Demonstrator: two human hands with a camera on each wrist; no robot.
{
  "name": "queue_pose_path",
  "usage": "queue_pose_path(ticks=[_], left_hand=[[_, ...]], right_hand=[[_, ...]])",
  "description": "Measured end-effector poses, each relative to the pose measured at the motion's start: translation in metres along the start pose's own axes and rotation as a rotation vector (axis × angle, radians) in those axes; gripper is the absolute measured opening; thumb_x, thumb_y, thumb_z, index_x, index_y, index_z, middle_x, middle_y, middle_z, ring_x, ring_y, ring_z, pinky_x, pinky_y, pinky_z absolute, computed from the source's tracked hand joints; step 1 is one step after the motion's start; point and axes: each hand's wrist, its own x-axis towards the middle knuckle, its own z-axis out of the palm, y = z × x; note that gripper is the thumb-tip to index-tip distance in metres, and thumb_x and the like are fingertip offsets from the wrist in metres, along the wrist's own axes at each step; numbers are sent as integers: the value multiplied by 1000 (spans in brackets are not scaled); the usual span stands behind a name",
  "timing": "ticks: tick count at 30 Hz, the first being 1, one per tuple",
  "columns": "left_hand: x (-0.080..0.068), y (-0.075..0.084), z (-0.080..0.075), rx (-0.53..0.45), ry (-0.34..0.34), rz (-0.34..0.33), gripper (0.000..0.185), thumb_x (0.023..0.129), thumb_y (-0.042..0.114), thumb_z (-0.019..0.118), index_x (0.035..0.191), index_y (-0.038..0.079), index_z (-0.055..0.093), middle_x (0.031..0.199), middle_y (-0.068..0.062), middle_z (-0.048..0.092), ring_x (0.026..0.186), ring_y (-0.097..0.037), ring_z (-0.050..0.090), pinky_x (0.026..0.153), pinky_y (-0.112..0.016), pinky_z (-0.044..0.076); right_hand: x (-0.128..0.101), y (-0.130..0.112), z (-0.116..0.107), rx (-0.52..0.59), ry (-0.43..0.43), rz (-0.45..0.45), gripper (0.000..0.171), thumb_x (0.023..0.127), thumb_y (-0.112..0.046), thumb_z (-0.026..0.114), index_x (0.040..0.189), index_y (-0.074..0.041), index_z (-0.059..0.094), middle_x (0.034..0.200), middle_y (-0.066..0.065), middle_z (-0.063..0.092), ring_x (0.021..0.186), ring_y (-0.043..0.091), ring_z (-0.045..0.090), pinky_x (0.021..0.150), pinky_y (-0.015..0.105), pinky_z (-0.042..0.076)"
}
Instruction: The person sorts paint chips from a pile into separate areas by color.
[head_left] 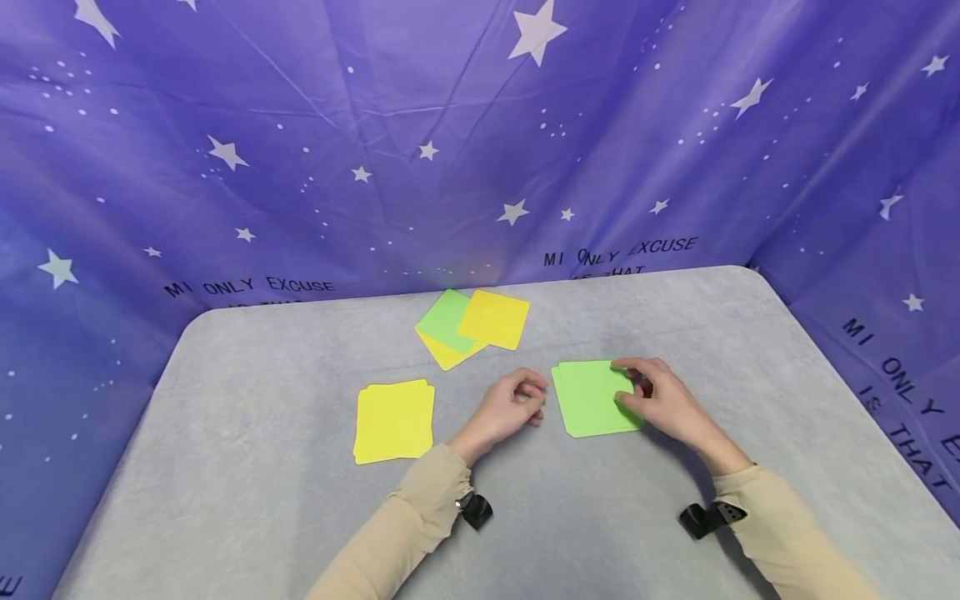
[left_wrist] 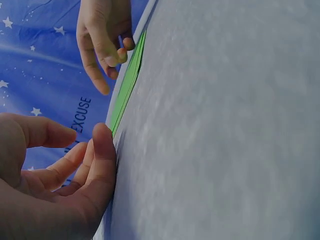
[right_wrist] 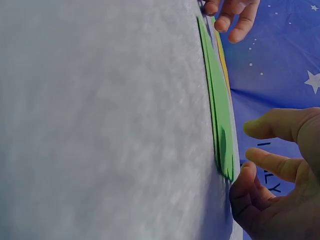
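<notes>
- Green cards [head_left: 592,398] lie in a small stack on the table [head_left: 247,492], near its middle, between the two hands; the edges are slightly out of line, so several sheets show in the right wrist view.
- Right hand [head_left: 663,400] rests at the stack's right edge, its fingers curled over the far right corner and its thumb at the near side; it appears to pinch the edge of the top card rather than lift it.
- Left hand [head_left: 513,406] sits just left of the stack, apart from it, fingers loosely curled and holding nothing.
- Handling, as judged: the cards look thin, light, flat and fairly stiff, with rounded corners and a smooth face. They would slide readily over one another, so a corner or free edge is the sound place to take hold, with thumb under and finger on top.
- Yellow cards [head_left: 394,421] form a second neat stack to the left, well apart from the green one.
- Loose cards [head_left: 472,327], two yellow and one green, overlap untidily toward the far edge.
- Table covering is grey, matt and faintly fuzzy, like felt.
- Backdrop [head_left: 375,133] is purple cloth printed with white stars and lettering.
</notes>
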Motion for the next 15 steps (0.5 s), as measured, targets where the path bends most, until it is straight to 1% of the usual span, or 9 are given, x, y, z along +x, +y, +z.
queue_pose_path(ticks=[3, 5, 11, 15], left_hand=[[-1, 0, -8, 2, 16, 4, 17, 91, -5, 56, 108, -8, 59, 84, -8, 61, 69, -18, 64, 64, -31, 57], [-2, -1, -13, -3, 28, 5, 17, 91, -6, 56, 107, -8, 58, 84, -9, 61, 68, -18, 63, 64, -31, 57], [-4, -3, -30, 3, 54, 6, 20, 90, -7, 53, 110, -9, 57, 85, -10, 60, 70, -20, 64, 66, -32, 57], [-4, -2, -41, 51, 75, 21, 25, 89, -7, 53, 114, -9, 55, 91, -15, 61, 76, -25, 65, 67, -31, 56]], right_hand=[[6, -5, 3, 3, 14, 6, 40, 85, -4, 68, 123, 4, 59, 97, 16, 50, 81, 22, 45, 67, 31, 36], [10, -9, 4, 9, 21, 8, 40, 85, -3, 69, 123, 4, 59, 98, 17, 52, 83, 23, 46, 69, 33, 37], [21, -22, 12, 79, 19, -5, 41, 86, -4, 68, 125, 5, 58, 109, 22, 54, 88, 27, 54, 72, 33, 45], [29, -30, 20, 117, 21, -7, 42, 86, -2, 67, 126, 5, 56, 116, 25, 53, 96, 33, 55, 79, 40, 48]])
